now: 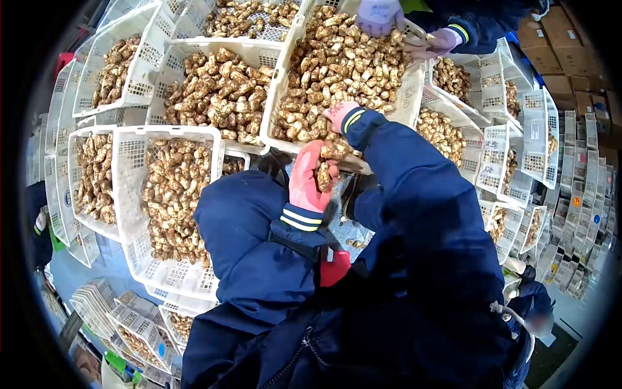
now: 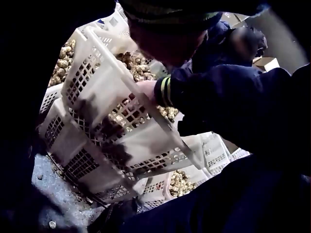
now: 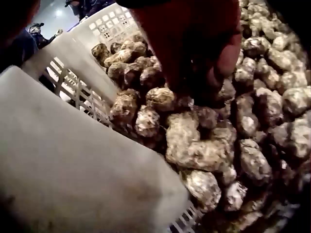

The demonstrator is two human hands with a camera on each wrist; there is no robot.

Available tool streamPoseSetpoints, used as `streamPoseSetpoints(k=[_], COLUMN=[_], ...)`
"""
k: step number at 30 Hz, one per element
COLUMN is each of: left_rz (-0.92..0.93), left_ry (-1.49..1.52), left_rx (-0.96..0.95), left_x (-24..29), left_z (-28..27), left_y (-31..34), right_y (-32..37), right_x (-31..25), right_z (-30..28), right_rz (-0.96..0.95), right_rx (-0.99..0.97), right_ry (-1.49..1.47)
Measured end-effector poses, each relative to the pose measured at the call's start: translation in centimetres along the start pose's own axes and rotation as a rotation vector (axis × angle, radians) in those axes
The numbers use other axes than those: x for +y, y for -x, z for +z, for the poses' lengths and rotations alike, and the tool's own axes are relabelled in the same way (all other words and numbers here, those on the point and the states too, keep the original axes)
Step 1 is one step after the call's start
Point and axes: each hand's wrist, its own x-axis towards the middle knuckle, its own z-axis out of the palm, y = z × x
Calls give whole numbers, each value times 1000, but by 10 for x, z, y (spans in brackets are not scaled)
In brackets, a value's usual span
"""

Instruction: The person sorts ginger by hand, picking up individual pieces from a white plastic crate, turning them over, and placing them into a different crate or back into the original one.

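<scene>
My left hand (image 1: pixel 307 180), in a pink glove, grips knobbly brown-and-white tubers (image 1: pixel 323 176) against its palm, just outside the near rim of a large white crate (image 1: pixel 277 97). My right hand (image 1: pixel 340 115), also in pink, reaches over that rim to the tubers (image 1: pixel 340 58) heaped inside. In the right wrist view the right hand (image 3: pixel 192 48) points down into the heap, its fingertips in shadow among the tubers (image 3: pixel 197 143); I cannot tell whether it pinches one. The left hand is lost in darkness in the left wrist view.
Another person's gloved hands (image 1: pixel 380 16) work at the far side of the same crate. More tuber-filled crates surround it, including a tall one (image 1: pixel 129 188) at my left and smaller ones (image 1: pixel 447 97) at the right. Cardboard boxes (image 1: pixel 551 39) are stacked at the far right.
</scene>
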Motion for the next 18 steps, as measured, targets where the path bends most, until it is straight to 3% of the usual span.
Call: streamPoseSetpoints(k=[1, 2, 4, 5, 6, 8, 9, 10, 12, 14, 15, 18], left_rz=[115, -15, 92, -26, -49, -20, -72, -55, -41, -50, -27, 98], left_ry=[-82, 121, -46, 96, 128, 73, 72, 3, -19, 81, -19, -72], left_rx=[-45, -82, -167, -231, -198, -176, -234, -264, -216, -200, -242, -36], left_x=[-3, 3, 7, 12, 12, 8, 7, 5, 0, 4, 8, 5], left_z=[2, 5, 20, 19, 26, 33, 28, 27, 19, 15, 14, 12], left_y=[2, -1, 13, 11, 16, 20, 18, 19, 13, 8, 13, 10], right_y=[-4, -7, 1, 10, 19, 28, 39, 47, 53, 51, 50, 38], right_x=[1, 2, 3, 9, 12, 21, 29, 35, 37, 40, 37, 28], right_z=[4, -6, -16, -21, -21, -28, -26, -26, -19, -19, -18, -12], right_rz=[-81, -28, 59, -29, 36, 155, 151, 159, 227, 203, 202, 187], right_rx=[61, -88, -113, -36, 31, -71, 26, -25, 80, 38, 68, 59], right_ry=[57, 31, 67, 7, -94, -300, -439, -520, -469, -487, -472, -447])
